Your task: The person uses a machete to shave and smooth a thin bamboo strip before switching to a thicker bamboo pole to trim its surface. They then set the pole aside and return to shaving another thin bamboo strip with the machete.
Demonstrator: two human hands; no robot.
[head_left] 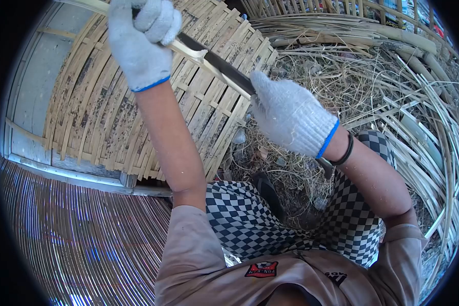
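Both my hands wear white knit gloves with blue cuffs. At the upper left my left hand is closed round a pale bamboo strip, which slants down towards my right hand. My right hand is wrapped round the handle of a long knife. The knife's dark blade lies along the strip, its far end close to my left fingers. Near the blade's middle, the strip has a raised, frayed edge. My right palm hides most of the handle.
A panel of slatted bamboo lies under my left arm. Dry shavings cover the ground. Split bamboo strips are heaped at the right, with bamboo poles behind. A ribbed mat-like surface fills the lower left.
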